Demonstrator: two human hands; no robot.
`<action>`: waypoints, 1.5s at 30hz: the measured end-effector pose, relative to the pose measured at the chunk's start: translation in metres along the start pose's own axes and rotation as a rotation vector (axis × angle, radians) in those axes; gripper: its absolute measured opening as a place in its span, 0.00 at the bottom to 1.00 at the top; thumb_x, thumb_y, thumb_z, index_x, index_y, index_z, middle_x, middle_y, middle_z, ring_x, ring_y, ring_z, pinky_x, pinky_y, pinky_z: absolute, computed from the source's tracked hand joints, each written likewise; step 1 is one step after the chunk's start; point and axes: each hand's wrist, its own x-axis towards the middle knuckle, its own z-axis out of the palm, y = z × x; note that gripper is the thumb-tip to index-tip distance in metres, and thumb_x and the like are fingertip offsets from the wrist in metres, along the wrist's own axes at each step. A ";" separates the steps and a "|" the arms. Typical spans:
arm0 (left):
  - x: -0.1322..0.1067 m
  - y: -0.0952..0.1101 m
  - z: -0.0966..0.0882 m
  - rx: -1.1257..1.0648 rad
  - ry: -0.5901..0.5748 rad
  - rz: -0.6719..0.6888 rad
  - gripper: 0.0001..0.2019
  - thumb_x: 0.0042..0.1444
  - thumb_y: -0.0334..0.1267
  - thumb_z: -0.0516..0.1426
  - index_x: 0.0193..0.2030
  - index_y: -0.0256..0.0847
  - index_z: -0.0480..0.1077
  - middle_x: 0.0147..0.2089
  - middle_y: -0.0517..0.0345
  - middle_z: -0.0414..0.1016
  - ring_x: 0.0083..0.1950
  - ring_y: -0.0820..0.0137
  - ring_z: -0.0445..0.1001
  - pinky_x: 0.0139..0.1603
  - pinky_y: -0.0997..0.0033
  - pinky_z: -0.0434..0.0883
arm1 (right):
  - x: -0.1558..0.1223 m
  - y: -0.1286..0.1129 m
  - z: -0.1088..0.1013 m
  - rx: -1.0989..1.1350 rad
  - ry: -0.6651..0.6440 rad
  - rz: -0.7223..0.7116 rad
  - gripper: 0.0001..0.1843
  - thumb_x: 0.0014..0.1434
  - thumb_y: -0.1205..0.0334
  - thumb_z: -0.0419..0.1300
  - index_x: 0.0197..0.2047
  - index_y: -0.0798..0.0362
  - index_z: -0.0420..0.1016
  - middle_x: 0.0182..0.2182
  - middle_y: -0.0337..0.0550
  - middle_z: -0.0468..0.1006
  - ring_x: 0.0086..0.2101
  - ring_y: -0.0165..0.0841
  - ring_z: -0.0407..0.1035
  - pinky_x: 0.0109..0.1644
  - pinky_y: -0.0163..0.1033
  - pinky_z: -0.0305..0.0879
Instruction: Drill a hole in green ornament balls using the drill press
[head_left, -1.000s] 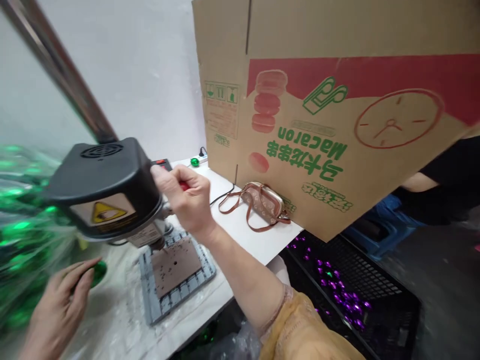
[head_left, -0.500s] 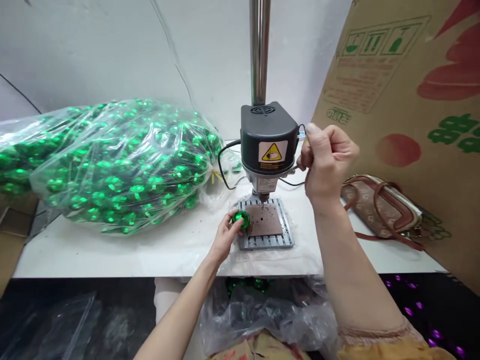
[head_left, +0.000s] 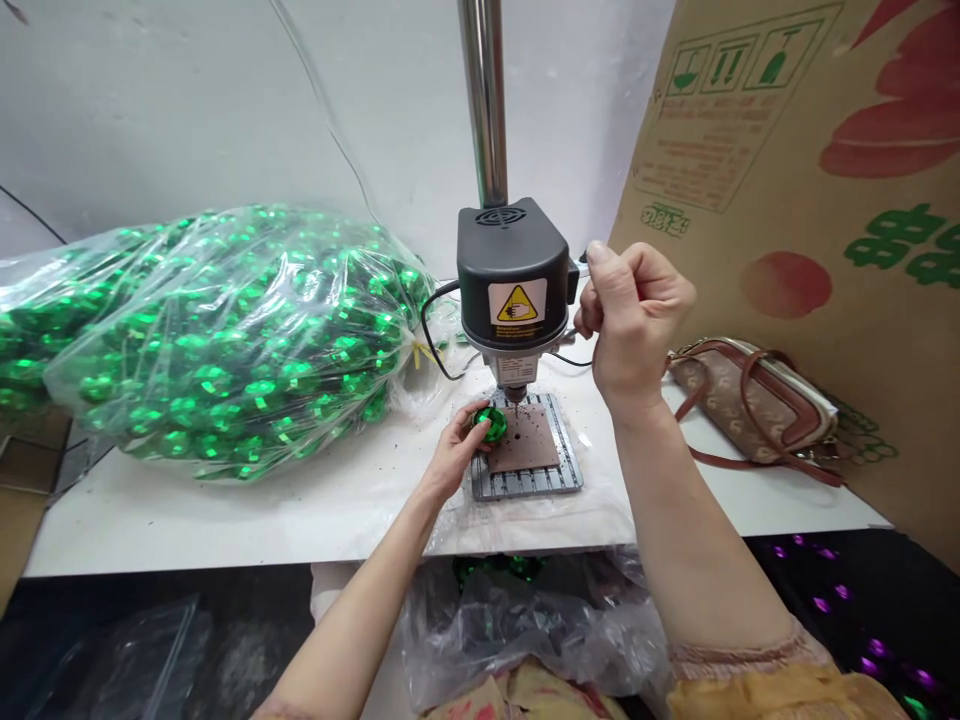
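My left hand (head_left: 453, 452) is closed around a shiny green faceted piece (head_left: 491, 426), round like a ball or a large bead. The piece is over the left part of a brown board (head_left: 536, 452) lying on the slotted metal base (head_left: 529, 485). Just to its right is the bit (head_left: 516, 408) of a small black drill press (head_left: 514, 265); whether they touch I cannot tell. On the machine's right side, my right hand (head_left: 637, 325) is raised and curled round the feed lever (head_left: 572, 338), most of which the fingers hide.
A large clear bag (head_left: 247, 340) of green shiny pieces lies on the left of the white table (head_left: 247, 520). To the right are a brown handbag (head_left: 757, 400) and a tall cardboard box (head_left: 720, 230). A plastic bag (head_left: 525, 620) hangs below the table edge.
My left hand has brought the green piece rightward, closer to the bit. My right hand stays at the lever. The whole view has shifted slightly.
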 end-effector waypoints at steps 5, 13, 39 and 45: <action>0.006 -0.005 0.000 0.177 0.003 0.103 0.30 0.54 0.54 0.67 0.59 0.39 0.72 0.43 0.54 0.79 0.42 0.68 0.76 0.43 0.70 0.72 | -0.001 0.000 0.000 0.001 -0.008 -0.010 0.25 0.62 0.58 0.62 0.21 0.51 0.52 0.17 0.30 0.54 0.19 0.19 0.50 0.24 0.33 0.51; 0.016 -0.018 0.006 0.305 -0.025 0.154 0.28 0.54 0.51 0.67 0.58 0.40 0.73 0.50 0.51 0.80 0.45 0.65 0.77 0.47 0.66 0.74 | -0.001 -0.001 0.000 -0.004 -0.009 -0.007 0.26 0.62 0.57 0.62 0.21 0.51 0.52 0.18 0.30 0.54 0.20 0.19 0.51 0.24 0.31 0.53; 0.008 -0.036 0.022 0.472 -0.039 0.320 0.26 0.55 0.45 0.69 0.59 0.45 0.69 0.59 0.49 0.72 0.62 0.56 0.72 0.65 0.53 0.68 | -0.029 0.007 -0.011 -0.018 0.017 -0.163 0.27 0.64 0.55 0.61 0.21 0.51 0.50 0.16 0.29 0.50 0.18 0.20 0.49 0.23 0.35 0.50; 0.008 -0.034 0.022 0.488 -0.037 0.333 0.25 0.55 0.44 0.69 0.58 0.45 0.70 0.58 0.49 0.72 0.61 0.56 0.72 0.63 0.54 0.69 | -0.043 0.016 -0.018 0.067 0.001 -0.281 0.27 0.63 0.60 0.61 0.21 0.51 0.46 0.15 0.29 0.49 0.16 0.20 0.47 0.21 0.35 0.46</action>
